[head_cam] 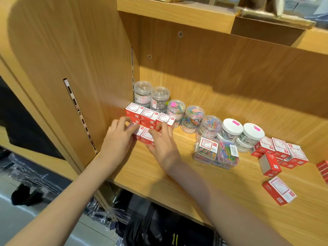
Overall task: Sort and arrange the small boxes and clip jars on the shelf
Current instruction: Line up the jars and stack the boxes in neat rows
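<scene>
Light wooden shelving unit (230, 82), slotted side panel (79, 114), grey floor (10, 206) below.

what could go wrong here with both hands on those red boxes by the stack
1. The left hand and right hand grip small red-and-white cardboard boxes right against the stacked red boxes; a nudge could topple that stack.
2. The clear plastic jars of coloured clips stand stacked two high close behind; a bump might knock them over.
3. A loose red box lies near the wooden shelf front edge and could get swept off.
</scene>
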Demonstrator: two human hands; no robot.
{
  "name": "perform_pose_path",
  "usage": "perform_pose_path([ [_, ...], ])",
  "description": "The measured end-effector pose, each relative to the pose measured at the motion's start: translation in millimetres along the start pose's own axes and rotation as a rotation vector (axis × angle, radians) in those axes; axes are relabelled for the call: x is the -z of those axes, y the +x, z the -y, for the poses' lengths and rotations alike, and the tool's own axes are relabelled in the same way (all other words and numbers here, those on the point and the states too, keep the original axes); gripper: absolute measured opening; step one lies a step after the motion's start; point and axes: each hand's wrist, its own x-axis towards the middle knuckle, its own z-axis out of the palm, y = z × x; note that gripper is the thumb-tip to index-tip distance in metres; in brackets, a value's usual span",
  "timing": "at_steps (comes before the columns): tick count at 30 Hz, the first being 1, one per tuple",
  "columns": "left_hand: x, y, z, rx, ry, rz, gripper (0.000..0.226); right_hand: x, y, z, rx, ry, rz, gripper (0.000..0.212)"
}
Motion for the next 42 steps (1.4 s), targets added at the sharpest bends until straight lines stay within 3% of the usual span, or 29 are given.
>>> perform_pose_path([
  [4,-4,-10,-4,0.138,-0.205,-0.065,0.044,-8,5,-2,0.042,0.106,-0.056,0.031],
  [8,-13,-14,-1,0.135,-0.23,0.026,0.039,-15,4,-6,0.073,0.166,-0.08,0.025],
  [13,-13,-10,8,0.141,-0.257,0.032,0.029,-14,7,-7,0.088,0.194,-0.072,0.027],
  [18,-5,-13,-2,0.127,-0.263,-0.06,0.028,17,-9,-12,0.049,0.274,-0.105,0.031],
  [22,-3,-14,-39,0.017,-0.347,-0.154,0.027,71,-48,-37,-0.02,0.291,-0.22,0.027],
  [29,-34,-13,-151,-0.343,-0.51,-0.041,0.034,151,-166,-129,-0.344,0.038,-0.379,0.015],
  [31,-44,-12,-178,-0.401,-0.557,-0.039,0.032,155,-196,-151,-0.468,-0.074,-0.327,0.009],
  [33,-50,-13,-198,-0.438,-0.588,-0.039,0.031,149,-214,-160,-0.535,-0.139,-0.238,0.018],
  [38,-55,-17,-233,-0.563,-0.621,-0.008,0.032,145,-207,-158,-0.377,0.042,-0.091,0.026],
  [39,-57,-17,-237,-0.584,-0.61,0.023,0.034,152,-202,-160,-0.359,0.102,-0.105,0.023],
  [42,-63,-16,-244,-0.629,-0.549,0.145,0.038,171,-178,-180,-0.486,0.193,-0.381,0.014],
])
